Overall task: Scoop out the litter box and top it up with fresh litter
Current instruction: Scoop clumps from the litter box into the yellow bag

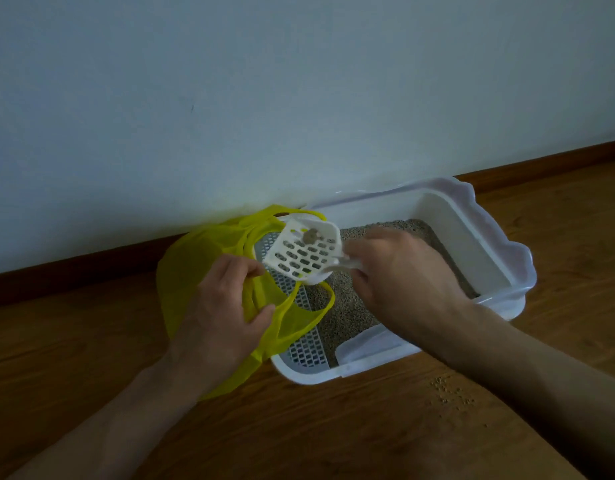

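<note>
A white plastic litter box (489,237) sits on the wooden floor against the wall, with grey-brown litter (340,313) inside and a white grid panel (307,348) at its left end. My right hand (399,271) grips the handle of a white slotted scoop (304,252), held tilted above the box's left end. A small grey clump (312,236) lies in the scoop. My left hand (226,306) holds the handles of a yellow plastic bag (191,268), which lies to the left of the box with its mouth beside the scoop.
A pale wall with a dark wooden skirting board (74,271) runs behind the box. Some litter grains (451,393) are scattered on the floor in front of the box's right side.
</note>
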### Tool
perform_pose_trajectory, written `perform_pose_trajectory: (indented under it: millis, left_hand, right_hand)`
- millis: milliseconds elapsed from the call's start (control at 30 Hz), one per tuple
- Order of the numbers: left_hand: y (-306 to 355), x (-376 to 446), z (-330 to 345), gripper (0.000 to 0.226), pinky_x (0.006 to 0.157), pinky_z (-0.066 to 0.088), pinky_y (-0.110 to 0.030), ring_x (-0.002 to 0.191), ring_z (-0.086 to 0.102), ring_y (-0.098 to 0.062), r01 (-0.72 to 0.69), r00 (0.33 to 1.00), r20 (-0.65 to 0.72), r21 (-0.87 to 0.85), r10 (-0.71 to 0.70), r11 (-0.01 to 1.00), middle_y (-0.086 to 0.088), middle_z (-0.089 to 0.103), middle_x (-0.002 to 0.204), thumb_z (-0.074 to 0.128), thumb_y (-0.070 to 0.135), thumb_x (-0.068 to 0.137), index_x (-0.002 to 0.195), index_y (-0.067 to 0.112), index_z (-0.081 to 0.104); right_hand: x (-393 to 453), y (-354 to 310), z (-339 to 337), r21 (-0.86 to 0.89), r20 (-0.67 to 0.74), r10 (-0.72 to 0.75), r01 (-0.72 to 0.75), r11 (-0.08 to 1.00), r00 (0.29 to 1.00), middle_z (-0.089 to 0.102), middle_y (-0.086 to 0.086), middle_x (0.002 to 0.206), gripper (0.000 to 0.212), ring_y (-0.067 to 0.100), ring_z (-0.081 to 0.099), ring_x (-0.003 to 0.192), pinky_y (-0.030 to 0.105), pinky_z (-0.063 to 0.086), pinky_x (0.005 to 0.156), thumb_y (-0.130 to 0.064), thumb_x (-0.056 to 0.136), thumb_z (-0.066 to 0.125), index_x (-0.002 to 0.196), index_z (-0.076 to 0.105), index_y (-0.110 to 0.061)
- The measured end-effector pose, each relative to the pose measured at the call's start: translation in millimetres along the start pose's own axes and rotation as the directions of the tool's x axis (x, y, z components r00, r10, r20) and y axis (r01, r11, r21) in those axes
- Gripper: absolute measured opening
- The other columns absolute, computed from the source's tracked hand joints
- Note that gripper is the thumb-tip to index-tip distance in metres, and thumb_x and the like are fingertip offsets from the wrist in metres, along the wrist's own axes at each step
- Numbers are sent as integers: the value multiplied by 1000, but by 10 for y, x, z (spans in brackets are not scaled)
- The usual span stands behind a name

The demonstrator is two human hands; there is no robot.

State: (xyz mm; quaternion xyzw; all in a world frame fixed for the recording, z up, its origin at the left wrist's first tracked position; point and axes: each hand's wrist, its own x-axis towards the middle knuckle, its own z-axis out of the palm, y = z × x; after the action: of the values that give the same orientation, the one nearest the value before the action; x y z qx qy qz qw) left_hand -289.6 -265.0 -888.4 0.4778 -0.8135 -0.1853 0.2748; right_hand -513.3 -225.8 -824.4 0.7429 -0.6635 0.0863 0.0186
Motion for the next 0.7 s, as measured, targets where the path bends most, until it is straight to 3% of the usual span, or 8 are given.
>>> perform_pose_trajectory:
  millis: [133, 267, 400, 533, 633, 700]
  left_hand:
    - [-31, 12, -26, 49, 83, 28, 4, 86, 39, 3, -12, 1000, 7, 18, 12, 1000, 7, 49, 99, 88, 9, 64, 105, 11, 61]
    - [-45, -9, -37, 49, 83, 26, 5, 86, 38, 3, -15, 1000, -3, 21, 15, 1000, 7, 49, 99, 89, 8, 64, 104, 10, 61]
    - [-59, 1, -18, 49, 82, 30, -2, 86, 39, 2, -10, 1000, -13, 20, 10, 1000, 6, 50, 99, 88, 9, 64, 104, 10, 61]
    - [-52, 10, 13, 48, 80, 32, -11, 88, 41, 2, 2, 1000, -30, 2, -2, 1000, 5, 52, 101, 88, 9, 64, 104, 12, 61]
    - [-52, 24, 37, 49, 82, 33, -11, 91, 46, -3, -20, 1000, -24, 12, 21, 1000, 4, 55, 102, 88, 10, 64, 104, 13, 61]
    - [-48, 34, 68, 49, 84, 32, -11, 93, 49, -6, -33, 999, -22, 16, 33, 999, 1, 57, 102, 89, 10, 63, 104, 13, 61]
  right_hand:
    - [78, -346, -12, -193, -84, -228, 208, 959, 970, 54, 9, 59, 12, 32, 55, 56, 30, 31, 50, -3, 51, 64, 57, 58, -12]
    - [126, -313, -18, -168, -34, -203, 194, 966, 979, 54, 11, 57, 31, 33, 54, 54, 31, 25, 53, 4, 37, 78, 55, 58, -11]
    - [99, -281, -6, -162, -1, -186, 183, 970, 983, 56, 8, 65, 26, 33, 56, 60, 31, 28, 52, -1, 49, 80, 66, 63, -12]
    - [87, -7, -57, -74, 97, -8, 15, 997, 995, 60, 2, 88, 13, 29, 61, 78, 34, 50, 60, -17, 83, 61, 95, 65, -20]
    - [7, 354, -156, -53, 168, 153, -147, 988, 974, 61, -1, 75, 8, 20, 60, 65, 38, 55, 59, -18, 86, 59, 87, 66, -20]
    - [-45, 547, -199, -117, 266, 244, -220, 968, 933, 62, -2, 69, 9, 15, 60, 59, 32, 54, 52, -19, 87, 61, 85, 70, -21]
